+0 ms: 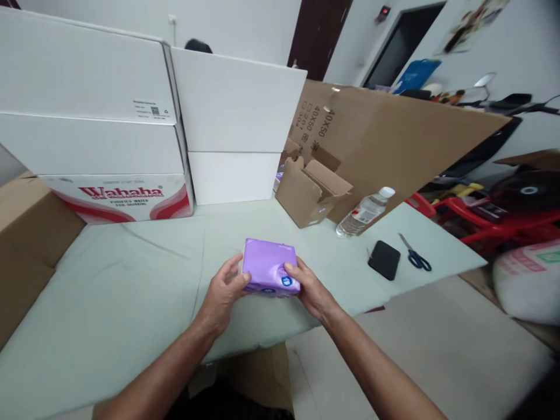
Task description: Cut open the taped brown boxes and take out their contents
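Both my hands grip a purple plastic-wrapped packet with small round blue labels near its front edge; it looks like a soft pack of tissues. My left hand is closed on its left side, the thumb on the near left corner. On the other side, my right hand clasps the right end, its thumb pressing the top near a blue label. The fingers beneath the packet are hidden. It is held over the near part of the table, which has a pale green cover.
Behind stand stacked white boxes, a Wahaba-printed carton and an opened small cardboard box. To the right are a water bottle, a black flat case and scissors. A large cardboard sheet leans behind them.
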The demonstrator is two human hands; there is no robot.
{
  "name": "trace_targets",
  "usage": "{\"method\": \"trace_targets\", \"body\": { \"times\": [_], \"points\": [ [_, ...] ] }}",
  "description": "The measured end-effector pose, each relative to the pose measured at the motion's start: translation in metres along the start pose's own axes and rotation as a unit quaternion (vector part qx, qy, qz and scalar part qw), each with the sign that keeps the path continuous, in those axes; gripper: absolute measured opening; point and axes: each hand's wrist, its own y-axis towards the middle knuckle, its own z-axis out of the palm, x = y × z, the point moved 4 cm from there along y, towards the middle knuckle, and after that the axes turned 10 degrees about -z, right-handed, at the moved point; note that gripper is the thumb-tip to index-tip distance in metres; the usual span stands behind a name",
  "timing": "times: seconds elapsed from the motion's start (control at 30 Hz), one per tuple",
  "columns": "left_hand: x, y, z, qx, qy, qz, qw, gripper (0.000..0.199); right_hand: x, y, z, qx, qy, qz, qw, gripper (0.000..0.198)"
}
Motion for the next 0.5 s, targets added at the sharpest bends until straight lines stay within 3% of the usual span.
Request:
{"method": "trace_targets", "body": {
  "times": [0.07,0.17,0.27,0.37,0.5],
  "points": [
    [0.006,0.000,0.008,0.016,0.030,0.002,0.999,0.103,-0.003,0.002,-0.021,-0.053,0.023,-0.009,0.998,0.061],
    [0.012,-0.003,0.008,0.026,0.076,0.007,0.997,0.094,-0.004,0.013,-0.072,-0.157,0.006,-0.041,0.987,0.051],
    [0.017,-0.007,-0.002,0.011,0.098,-0.004,0.995,0.087,0.003,0.033,-0.130,-0.289,-0.065,-0.071,0.953,0.049],
    [0.023,-0.011,-0.014,-0.006,0.106,-0.017,0.994,0.077,0.010,0.059,-0.172,-0.342,-0.115,-0.068,0.930,0.049],
    [0.031,-0.017,-0.029,-0.012,0.103,-0.027,0.994,0.061,0.019,0.077,-0.205,-0.379,-0.229,-0.061,0.894,0.064]
  ]
}}
